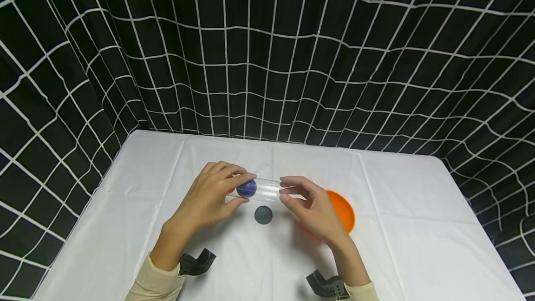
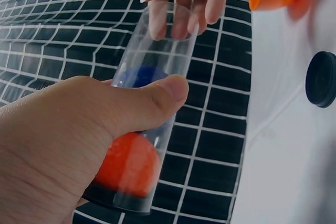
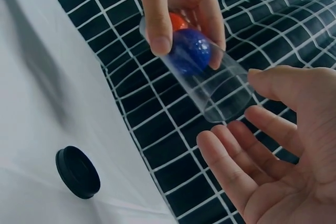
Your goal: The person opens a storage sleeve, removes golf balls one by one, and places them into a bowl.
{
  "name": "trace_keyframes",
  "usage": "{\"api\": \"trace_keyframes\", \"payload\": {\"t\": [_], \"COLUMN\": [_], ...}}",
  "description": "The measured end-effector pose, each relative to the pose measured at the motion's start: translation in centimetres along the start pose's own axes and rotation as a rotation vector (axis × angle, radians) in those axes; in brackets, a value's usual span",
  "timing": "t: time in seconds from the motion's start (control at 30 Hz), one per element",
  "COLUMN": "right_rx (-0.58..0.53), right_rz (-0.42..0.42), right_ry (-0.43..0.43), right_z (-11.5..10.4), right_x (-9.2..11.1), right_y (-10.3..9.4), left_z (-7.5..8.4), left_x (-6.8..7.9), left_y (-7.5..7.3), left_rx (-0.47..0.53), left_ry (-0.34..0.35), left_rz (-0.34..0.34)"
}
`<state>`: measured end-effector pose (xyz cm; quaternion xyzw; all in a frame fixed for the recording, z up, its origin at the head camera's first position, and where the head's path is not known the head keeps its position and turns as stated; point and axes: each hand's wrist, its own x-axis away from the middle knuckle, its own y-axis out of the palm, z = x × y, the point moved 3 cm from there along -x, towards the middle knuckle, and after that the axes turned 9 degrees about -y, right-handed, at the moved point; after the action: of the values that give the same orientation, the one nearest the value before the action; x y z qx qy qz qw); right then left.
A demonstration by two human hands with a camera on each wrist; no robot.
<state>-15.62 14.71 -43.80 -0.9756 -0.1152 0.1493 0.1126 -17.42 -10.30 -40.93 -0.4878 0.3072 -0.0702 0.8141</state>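
My left hand (image 1: pixel 209 196) grips a clear plastic tube (image 1: pixel 267 190) above the table, its thumb along the wall. Inside the tube sit a blue ball (image 3: pixel 190 52) and a red-orange ball (image 2: pixel 131 164), the latter next to the dark closed end (image 2: pixel 118 200). The other end is uncovered and points toward my right hand (image 1: pixel 311 206). That hand has its thumb and loosely extended fingers (image 3: pixel 231 169) at the rim, touching or nearly so. Below the tube a dark grey round cap (image 1: pixel 263 215) lies on the table.
An orange bowl (image 1: pixel 343 210) stands on the table, partly hidden behind my right hand. White cloth (image 1: pixel 418 226) covers the table. Dark curtains with a white grid (image 1: pixel 259 59) hang behind it and at both sides.
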Motion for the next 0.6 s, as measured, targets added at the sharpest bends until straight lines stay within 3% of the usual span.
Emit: {"api": "trace_keyframes", "payload": {"t": [0.6], "right_rx": [-0.018], "right_rz": [-0.003], "right_ry": [0.056], "right_z": [0.78], "right_x": [-0.21], "right_y": [0.87], "left_z": [-0.28], "left_x": [-0.15], "left_y": [-0.3], "left_rx": [0.006], "left_ry": [0.002], "left_rz": [0.028]}}
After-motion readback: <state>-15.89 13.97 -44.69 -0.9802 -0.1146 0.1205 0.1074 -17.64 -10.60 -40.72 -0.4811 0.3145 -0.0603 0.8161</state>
